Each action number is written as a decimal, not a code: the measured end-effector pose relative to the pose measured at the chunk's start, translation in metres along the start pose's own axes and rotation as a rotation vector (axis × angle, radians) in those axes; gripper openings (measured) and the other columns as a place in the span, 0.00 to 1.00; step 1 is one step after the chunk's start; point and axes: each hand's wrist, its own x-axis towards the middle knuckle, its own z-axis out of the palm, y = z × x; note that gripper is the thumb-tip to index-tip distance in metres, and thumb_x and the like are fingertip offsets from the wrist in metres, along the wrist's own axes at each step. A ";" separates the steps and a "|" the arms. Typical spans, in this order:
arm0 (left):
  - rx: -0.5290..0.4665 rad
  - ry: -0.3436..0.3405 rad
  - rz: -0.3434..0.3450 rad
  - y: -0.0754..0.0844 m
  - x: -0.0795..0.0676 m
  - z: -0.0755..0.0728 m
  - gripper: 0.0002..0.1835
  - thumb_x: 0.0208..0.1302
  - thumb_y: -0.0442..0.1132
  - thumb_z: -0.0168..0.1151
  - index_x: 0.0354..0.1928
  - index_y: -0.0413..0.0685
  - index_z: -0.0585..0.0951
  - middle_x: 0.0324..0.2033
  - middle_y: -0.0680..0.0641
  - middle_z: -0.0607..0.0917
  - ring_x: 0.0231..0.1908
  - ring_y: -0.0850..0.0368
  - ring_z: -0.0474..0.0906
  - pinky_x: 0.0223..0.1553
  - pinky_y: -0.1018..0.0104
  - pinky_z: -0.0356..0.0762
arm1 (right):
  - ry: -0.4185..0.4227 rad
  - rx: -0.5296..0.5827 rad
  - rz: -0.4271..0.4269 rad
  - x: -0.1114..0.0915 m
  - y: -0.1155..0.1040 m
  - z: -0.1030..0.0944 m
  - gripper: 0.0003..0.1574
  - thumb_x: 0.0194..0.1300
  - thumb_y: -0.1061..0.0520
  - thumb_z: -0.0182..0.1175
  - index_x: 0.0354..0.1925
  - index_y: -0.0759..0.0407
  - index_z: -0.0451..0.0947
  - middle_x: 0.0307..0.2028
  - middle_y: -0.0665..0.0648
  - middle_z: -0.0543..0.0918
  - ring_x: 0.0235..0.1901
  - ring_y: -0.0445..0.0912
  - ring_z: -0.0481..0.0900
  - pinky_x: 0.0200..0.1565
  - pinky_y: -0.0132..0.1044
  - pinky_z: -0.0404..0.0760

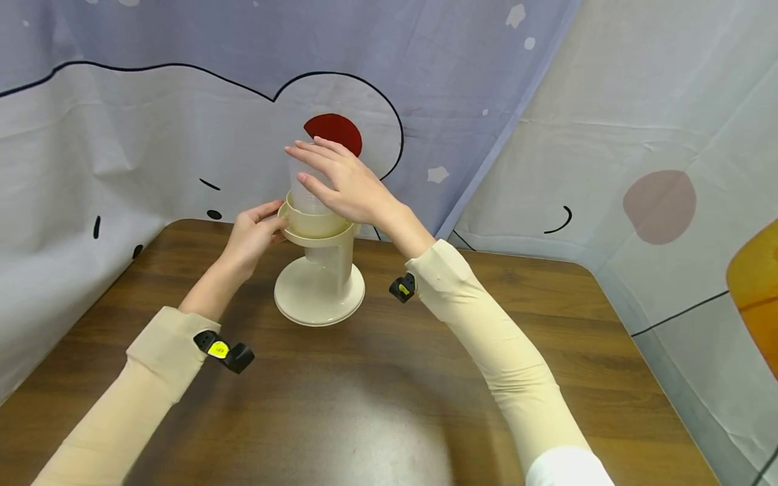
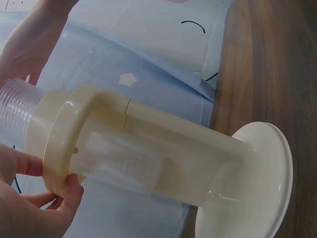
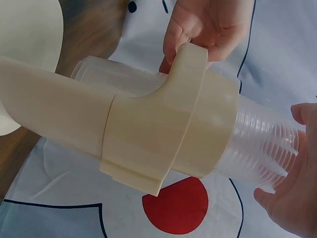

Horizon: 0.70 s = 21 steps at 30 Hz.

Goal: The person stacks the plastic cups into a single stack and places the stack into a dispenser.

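Observation:
A cream cup dispenser stands upright on its round base. A stack of clear plastic cups sits in its collar, and the lowest cup hangs below the ring. My left hand pinches the edge of the dispenser's ring between thumb and fingers, on the left side. Over the top of the stack lies my right hand, its fingers extended and its palm against the uppermost cups. In the right wrist view, that hand's thumb and fingers spread to either side of the stack's end.
The dispenser stands toward the far edge of a brown wooden table. A patterned curtain hangs close behind it and along the right side. An orange object shows at the right edge of the head view.

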 end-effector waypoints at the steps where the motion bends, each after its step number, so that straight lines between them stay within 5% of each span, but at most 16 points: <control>1: -0.001 0.000 0.001 0.000 0.000 0.000 0.31 0.70 0.35 0.45 0.72 0.35 0.53 0.72 0.39 0.59 0.63 0.53 0.67 0.46 0.86 0.75 | -0.003 0.002 0.001 0.000 0.000 0.001 0.28 0.76 0.45 0.43 0.70 0.46 0.62 0.71 0.49 0.63 0.74 0.44 0.51 0.75 0.29 0.44; 21: 0.016 0.000 -0.001 0.000 0.001 -0.002 0.31 0.70 0.36 0.45 0.73 0.36 0.53 0.72 0.41 0.59 0.63 0.52 0.67 0.48 0.85 0.75 | -0.044 -0.023 0.011 -0.004 0.003 0.010 0.31 0.74 0.41 0.44 0.72 0.43 0.58 0.73 0.49 0.60 0.75 0.44 0.48 0.75 0.33 0.44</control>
